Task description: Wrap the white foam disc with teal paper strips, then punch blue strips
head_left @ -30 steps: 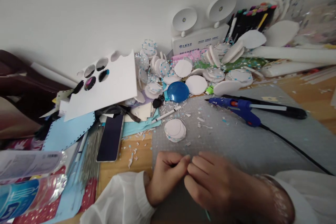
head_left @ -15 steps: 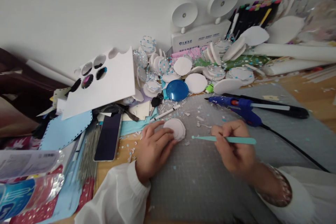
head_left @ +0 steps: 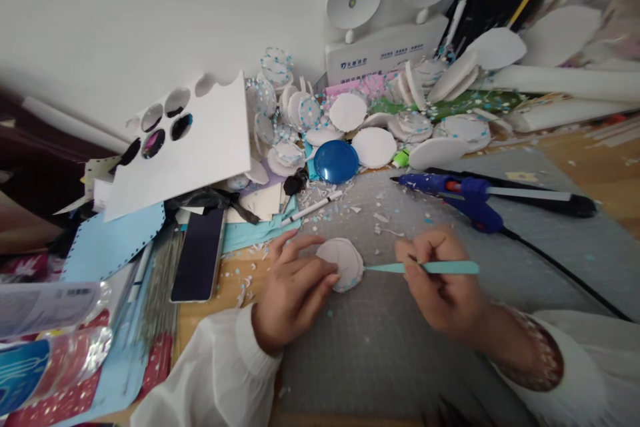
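Note:
My left hand [head_left: 299, 283] grips a round white disc [head_left: 343, 260] by its left edge, with the thumb and fingertips on top. It looks like thin layers stacked together, and a few bluish specks show near its lower edge. My right hand [head_left: 440, 283] is closed around a slim turquoise craft tool [head_left: 453, 267]. The tool's narrow tip points left and meets the disc's right edge, or comes very near it. Both hands are over the grey cutting mat [head_left: 380, 360].
Behind the hands lie a blue glue gun [head_left: 450, 187] with its cord, a shiny blue lid [head_left: 337, 161], a white pen [head_left: 313, 207] and many white discs [head_left: 374, 147]. A phone [head_left: 199, 257] and bottles [head_left: 55, 363] lie left. White scraps litter the mat.
The disc now sits flatter and shows more of its top face. My right hand has brought the tool left, so its tip closes on the disc's edge. The camera view has shifted slightly.

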Available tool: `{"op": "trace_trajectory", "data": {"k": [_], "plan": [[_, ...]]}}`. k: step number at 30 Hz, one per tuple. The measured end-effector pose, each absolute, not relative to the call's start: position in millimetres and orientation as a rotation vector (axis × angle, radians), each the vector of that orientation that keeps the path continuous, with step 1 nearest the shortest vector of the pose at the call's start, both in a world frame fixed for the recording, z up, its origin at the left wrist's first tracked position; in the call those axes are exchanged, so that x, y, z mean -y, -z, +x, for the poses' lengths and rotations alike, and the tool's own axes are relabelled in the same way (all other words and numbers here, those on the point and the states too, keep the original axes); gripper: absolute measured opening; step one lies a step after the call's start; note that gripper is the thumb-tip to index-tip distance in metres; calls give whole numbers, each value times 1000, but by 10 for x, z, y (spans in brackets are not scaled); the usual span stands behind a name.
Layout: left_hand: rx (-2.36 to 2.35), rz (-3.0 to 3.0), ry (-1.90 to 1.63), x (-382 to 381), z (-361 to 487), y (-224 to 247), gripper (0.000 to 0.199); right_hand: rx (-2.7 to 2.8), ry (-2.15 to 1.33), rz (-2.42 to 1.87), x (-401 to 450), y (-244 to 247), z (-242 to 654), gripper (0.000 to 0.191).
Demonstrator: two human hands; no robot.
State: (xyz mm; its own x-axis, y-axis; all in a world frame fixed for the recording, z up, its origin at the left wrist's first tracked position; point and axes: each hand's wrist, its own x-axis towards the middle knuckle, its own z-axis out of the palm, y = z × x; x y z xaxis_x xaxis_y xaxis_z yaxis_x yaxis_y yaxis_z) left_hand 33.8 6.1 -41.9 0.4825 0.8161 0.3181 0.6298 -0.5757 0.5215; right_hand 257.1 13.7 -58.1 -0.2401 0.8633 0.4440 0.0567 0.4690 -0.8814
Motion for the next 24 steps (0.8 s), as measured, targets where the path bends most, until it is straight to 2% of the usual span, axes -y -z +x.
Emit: {"op": "trace_trajectory", "data": {"k": [7,15,24], "plan": [[-1190,2320,-808,-63,359,426,12,1690,-1039,-877,-119,619,2560,16],[-1150,2301,-853,-57,377,426,12,1794,-895,-976,-113,660,2581,17],[-1112,2332,-944,-46,376,441,12,1980,-810,-791,-48,722,2630,28]]}}
